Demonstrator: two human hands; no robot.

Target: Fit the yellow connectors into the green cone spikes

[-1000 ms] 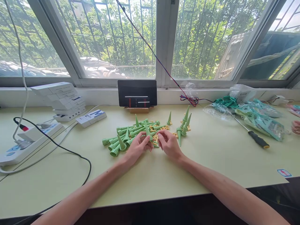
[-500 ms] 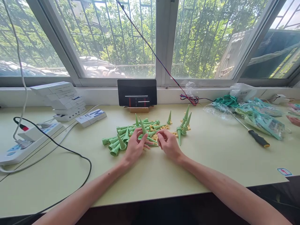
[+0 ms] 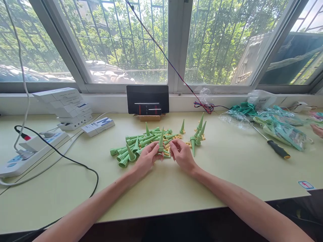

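Note:
My left hand (image 3: 149,156) grips a green plastic watering spike (image 3: 161,141), its point upward, over the front of a pile. Close on its right, my right hand (image 3: 182,154) has its fingers pinched together; whatever they hold is too small or hidden to name. Beneath and behind both hands lies the heap of green spikes (image 3: 122,156) mixed with small yellow valve pieces (image 3: 178,136). To the right of the heap stand several green spikes with yellow pieces fitted (image 3: 200,134), one of them pointing down. Another such spike (image 3: 182,126) stands upright a little behind.
At left are a power strip (image 3: 37,151), a black cable (image 3: 85,165) and stacked white boxes (image 3: 73,109). A tablet (image 3: 147,95) with a phone leans by the window. A screwdriver (image 3: 277,148) and bagged parts (image 3: 280,126) lie right; another person's hand (image 3: 317,130) shows at the edge.
My left hand has moved the spike rightward and lower, turning it more upright, nearer my right hand. The right hand has barely moved. The other person's hand at the edge has shifted slightly.

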